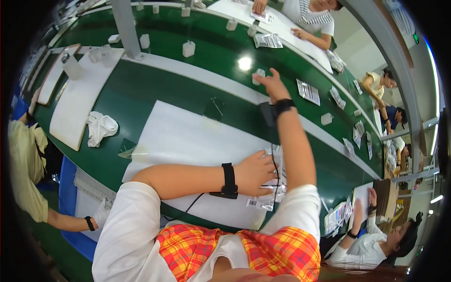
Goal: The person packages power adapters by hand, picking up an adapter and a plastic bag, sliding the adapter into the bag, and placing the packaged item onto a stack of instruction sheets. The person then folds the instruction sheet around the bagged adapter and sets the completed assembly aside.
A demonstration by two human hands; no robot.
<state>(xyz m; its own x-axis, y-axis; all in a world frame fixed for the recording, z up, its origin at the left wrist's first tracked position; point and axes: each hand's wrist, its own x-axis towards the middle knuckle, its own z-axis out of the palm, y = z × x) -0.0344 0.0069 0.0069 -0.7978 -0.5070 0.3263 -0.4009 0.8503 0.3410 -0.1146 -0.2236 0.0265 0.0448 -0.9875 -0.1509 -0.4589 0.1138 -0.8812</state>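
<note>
On the white work mat (178, 127), my left hand (253, 174) lies flat over silver packets (277, 190), fingers spread and pressing on them. The packets are partly hidden under those fingers. My right arm stretches forward across the pale rail. At its end my right hand (272, 87) is open, its fingers apart at a small white bottle-like container (258, 76) on the green conveyor belt. One finger overlaps the container's edge; I cannot tell whether it touches. Both wrists wear black straps, and a thin black cable passes by the left hand.
Other white containers (188, 49) and silver packets (308, 91) sit along the belt. A grey post (126, 28) rises from the rail (188, 73). A white cloth (101, 128) lies left, near a board (84, 98). Co-workers sit across, at right and at left, beside a blue bin (68, 188).
</note>
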